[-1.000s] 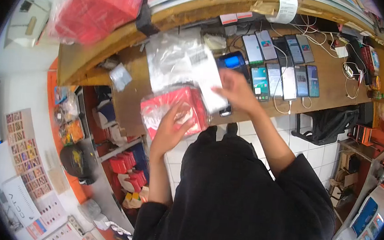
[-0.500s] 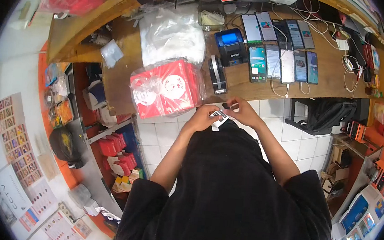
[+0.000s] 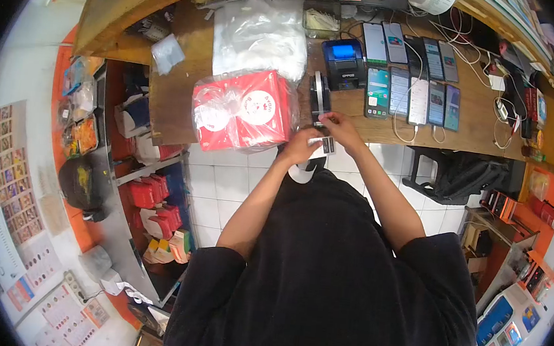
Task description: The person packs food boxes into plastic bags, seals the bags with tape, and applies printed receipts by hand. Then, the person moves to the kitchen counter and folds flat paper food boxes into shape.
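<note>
My left hand (image 3: 300,147) is closed on a white paper label strip (image 3: 327,145) with dark print on it. A curled white tail of paper hangs below that hand, over the dark clothing. My right hand (image 3: 345,132) is just to the right, thumb and forefinger pinched together at the near end of a black tape dispenser (image 3: 320,96). What lies in that pinch is too small to make out. Left of the hands, a red box (image 3: 243,112) wrapped in clear plastic sits at the table edge. A black label printer (image 3: 344,65) stands behind the dispenser.
Several phones (image 3: 377,93) lie in two rows on the wooden table (image 3: 425,134), some with white charging cables. A stack of clear plastic bags (image 3: 259,36) lies behind the box. A black backpack (image 3: 451,178) is beneath the table at right. Shelves flank both sides.
My right hand has moved up to the near end of the tape dispenser. The label strip in my left hand is turned, and its curled tail now shows. The camera view has shifted slightly.
</note>
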A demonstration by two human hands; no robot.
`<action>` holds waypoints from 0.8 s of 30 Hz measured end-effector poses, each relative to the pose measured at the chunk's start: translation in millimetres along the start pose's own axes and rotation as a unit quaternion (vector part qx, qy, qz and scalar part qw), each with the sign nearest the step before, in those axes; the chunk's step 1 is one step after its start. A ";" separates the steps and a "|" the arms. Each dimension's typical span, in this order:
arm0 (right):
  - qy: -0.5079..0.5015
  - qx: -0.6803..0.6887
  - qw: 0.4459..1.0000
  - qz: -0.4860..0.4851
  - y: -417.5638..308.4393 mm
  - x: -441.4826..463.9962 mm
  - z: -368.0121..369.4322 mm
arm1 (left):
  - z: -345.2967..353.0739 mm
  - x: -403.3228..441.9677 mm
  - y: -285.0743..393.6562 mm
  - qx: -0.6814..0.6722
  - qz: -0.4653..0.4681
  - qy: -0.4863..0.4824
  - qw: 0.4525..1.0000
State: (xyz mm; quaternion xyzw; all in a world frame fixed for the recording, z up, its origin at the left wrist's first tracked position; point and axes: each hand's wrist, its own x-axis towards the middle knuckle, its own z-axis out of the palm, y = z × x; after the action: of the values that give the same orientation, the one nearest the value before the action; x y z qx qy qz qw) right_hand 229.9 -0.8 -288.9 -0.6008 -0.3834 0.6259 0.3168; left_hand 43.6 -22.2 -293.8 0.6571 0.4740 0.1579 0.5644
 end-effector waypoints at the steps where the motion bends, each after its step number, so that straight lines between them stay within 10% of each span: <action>1: -0.019 0.039 0.998 0.041 2.1 3.7 -0.2 | -0.4 2.9 0.0 -0.020 0.015 0.014 1.000; 11: -0.084 -0.118 0.989 0.027 65.2 -92.2 -6.1 | -0.6 5.9 -2.1 -0.246 -0.144 -0.074 0.956; 16: -0.067 -0.106 0.990 0.062 78.3 -87.6 3.0 | 28.1 3.0 -9.5 -0.196 -0.085 0.072 0.974; 20: -0.106 -0.288 0.952 0.017 99.1 -76.8 -9.0 | 52.7 0.5 -48.9 0.130 -0.121 0.131 0.975; 24: -0.209 -0.317 0.924 -0.036 41.7 -88.0 -12.8 | 22.1 -54.6 19.3 0.018 -0.025 0.204 0.979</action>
State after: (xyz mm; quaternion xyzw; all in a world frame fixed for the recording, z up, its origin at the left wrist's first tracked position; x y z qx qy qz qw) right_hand 252.1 -96.0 -279.8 -0.5108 -0.6411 0.5711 0.0448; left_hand 41.3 -77.3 -265.6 0.6093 0.5982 0.2655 0.4477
